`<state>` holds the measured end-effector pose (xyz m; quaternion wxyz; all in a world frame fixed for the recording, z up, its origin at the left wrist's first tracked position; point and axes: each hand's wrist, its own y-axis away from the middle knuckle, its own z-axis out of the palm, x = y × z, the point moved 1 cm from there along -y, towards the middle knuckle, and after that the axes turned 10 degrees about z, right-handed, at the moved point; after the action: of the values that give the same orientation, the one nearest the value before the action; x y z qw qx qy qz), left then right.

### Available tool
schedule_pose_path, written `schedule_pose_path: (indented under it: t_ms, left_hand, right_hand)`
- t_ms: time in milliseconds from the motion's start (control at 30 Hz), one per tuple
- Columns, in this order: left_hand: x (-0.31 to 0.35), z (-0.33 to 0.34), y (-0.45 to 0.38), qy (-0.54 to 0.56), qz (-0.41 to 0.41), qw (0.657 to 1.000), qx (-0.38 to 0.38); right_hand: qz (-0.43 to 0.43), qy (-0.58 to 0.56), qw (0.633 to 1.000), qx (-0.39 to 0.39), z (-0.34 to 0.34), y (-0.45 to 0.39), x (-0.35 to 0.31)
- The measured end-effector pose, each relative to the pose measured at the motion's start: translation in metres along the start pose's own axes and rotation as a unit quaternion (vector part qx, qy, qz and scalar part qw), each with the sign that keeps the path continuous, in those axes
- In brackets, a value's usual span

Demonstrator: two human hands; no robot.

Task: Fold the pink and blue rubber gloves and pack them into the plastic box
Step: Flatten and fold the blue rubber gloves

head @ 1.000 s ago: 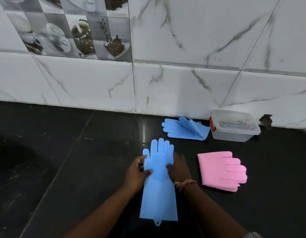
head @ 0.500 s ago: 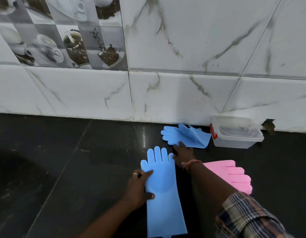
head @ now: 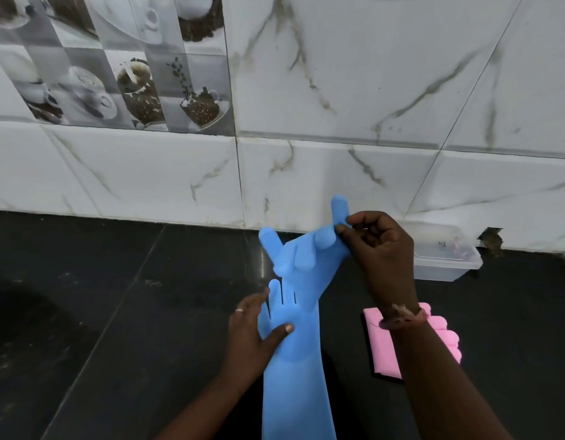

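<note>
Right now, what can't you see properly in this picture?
Head view:
- plastic box: its left side is hidden behind the right hand.
- pink gloves: their middle is covered by the right forearm.
- flat blue glove: its cuff is cut off by the bottom edge.

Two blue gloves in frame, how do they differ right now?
The lifted blue glove hangs in the air, pinched by the right hand; the flat blue glove lies on the black counter, pressed by the left hand. The lifted one is crumpled, fingers pointing several ways; the flat one is stretched out full length. Both are the same blue rubber.
</note>
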<state>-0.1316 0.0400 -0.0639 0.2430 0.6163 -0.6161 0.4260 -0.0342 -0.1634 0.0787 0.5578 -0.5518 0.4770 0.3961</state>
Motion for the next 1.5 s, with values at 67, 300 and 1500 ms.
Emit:
schedule_pose_path:
  t_ms: [67,300,1500]
  left_hand:
    - [0.026,-0.009,-0.006,0.122,0.002,0.993,-0.012]
    - [0.043,0.014,0.012,0.582,-0.237,0.775,-0.064]
    - [-0.015,0.032,0.005,0.454,-0.28,0.845,-0.035]
  right_hand:
    - [0.013,-0.055,0.998,-0.017,-0.003,0.008,-0.012]
    - [0.188,0.007,0.98,0.064,0.026,0.038,0.079]
    - [0.404,-0.019,0.911,-0.081,0.038,0.079,0.184]
